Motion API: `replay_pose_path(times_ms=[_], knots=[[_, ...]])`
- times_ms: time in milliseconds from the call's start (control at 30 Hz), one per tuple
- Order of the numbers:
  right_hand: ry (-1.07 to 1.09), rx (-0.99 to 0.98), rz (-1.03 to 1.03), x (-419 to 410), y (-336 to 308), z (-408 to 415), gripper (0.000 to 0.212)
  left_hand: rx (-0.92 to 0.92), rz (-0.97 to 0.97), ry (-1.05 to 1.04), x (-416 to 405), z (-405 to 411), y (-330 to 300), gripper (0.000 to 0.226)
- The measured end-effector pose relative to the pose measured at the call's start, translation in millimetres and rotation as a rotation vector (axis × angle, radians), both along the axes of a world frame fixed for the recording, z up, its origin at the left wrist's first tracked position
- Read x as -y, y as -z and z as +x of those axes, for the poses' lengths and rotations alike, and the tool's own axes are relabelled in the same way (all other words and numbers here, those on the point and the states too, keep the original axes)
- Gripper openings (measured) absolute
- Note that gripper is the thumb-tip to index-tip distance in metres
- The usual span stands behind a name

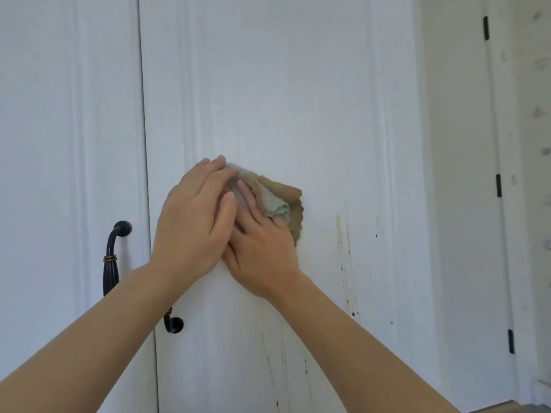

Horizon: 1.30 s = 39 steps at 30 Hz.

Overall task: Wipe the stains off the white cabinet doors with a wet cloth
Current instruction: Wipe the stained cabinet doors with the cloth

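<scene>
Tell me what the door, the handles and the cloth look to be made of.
Door: looks like painted wood or board, white satin finish; routed panel grooves and a soft sheen suggest it, though the core is unclear.
Handles: probably metal, dark glossy finish with a bronze-coloured ring; highlights glint on the curve.
Cloth: soft woven fabric, tan and pale green, with crumpled folds and a ragged edge under both hands.

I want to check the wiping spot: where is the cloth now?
In the head view, the cloth is pressed flat on the right cabinet door under both hands, right of the dark handle and left of the brown drip stains.
</scene>
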State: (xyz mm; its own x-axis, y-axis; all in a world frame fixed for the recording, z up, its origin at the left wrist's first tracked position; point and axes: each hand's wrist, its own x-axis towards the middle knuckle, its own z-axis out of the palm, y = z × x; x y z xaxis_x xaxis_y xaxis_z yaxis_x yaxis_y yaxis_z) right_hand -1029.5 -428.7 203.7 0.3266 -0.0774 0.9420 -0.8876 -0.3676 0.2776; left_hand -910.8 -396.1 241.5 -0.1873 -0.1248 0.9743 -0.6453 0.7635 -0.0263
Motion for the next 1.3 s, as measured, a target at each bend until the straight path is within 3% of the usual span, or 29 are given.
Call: replay_pose_path(times_ms=[167, 267, 367, 433, 567, 700, 767, 900, 1033, 1200, 1300], knots=[[0.258, 0.227, -0.023, -3.5, -6.4, -92.5, 0.056, 0.104, -0.044, -0.086, 16.0, -16.2, 8.0, 0.054], [0.27, 0.454, 0.108, -14.6, 4.7, -140.9, 0.059, 0.183, -0.046, -0.169, 21.9, -7.8, 18.7, 0.056], [0.267, 0.58, 0.13, -17.2, 7.7, -126.6, 0.058, 0.185, -0.017, -0.174, 25.4, 0.0, 23.5, 0.058], [0.271, 0.488, 0.084, -12.8, 10.7, -93.5, 0.06, 0.165, -0.001, -0.161, 25.6, -1.2, 22.8, 0.059], [0.187, 0.113, 0.045, -3.4, 35.0, -24.7, 0.057, 0.126, 0.005, -0.109, 25.4, -1.8, 19.5, 0.057], [0.108, -0.192, 0.087, -9.8, 36.1, -37.6, 0.052, 0.122, -0.001, -0.099, 25.6, -3.5, 21.3, 0.057], [0.15, -0.162, 0.058, -11.0, 23.9, -72.4, 0.049, 0.128, -0.021, -0.134, 26.7, -5.5, 23.5, 0.057], [0.276, 0.162, 0.06, -15.8, 1.7, -136.0, 0.054, 0.122, -0.013, -0.146, 28.6, -5.6, 24.7, 0.058], [0.279, 0.354, 0.082, -15.2, 33.7, -123.9, 0.061, 0.14, 0.012, -0.148, 29.7, -8.6, 28.1, 0.058], [0.265, -0.197, 0.22, -30.2, 165.7, -108.9, 0.064, 0.181, 0.074, -0.182, 29.0, -10.1, 32.6, 0.063], [0.245, -0.257, 0.259, -31.9, 148.7, -118.3, 0.06, 0.184, 0.107, -0.164, 29.3, -10.8, 34.9, 0.064]])
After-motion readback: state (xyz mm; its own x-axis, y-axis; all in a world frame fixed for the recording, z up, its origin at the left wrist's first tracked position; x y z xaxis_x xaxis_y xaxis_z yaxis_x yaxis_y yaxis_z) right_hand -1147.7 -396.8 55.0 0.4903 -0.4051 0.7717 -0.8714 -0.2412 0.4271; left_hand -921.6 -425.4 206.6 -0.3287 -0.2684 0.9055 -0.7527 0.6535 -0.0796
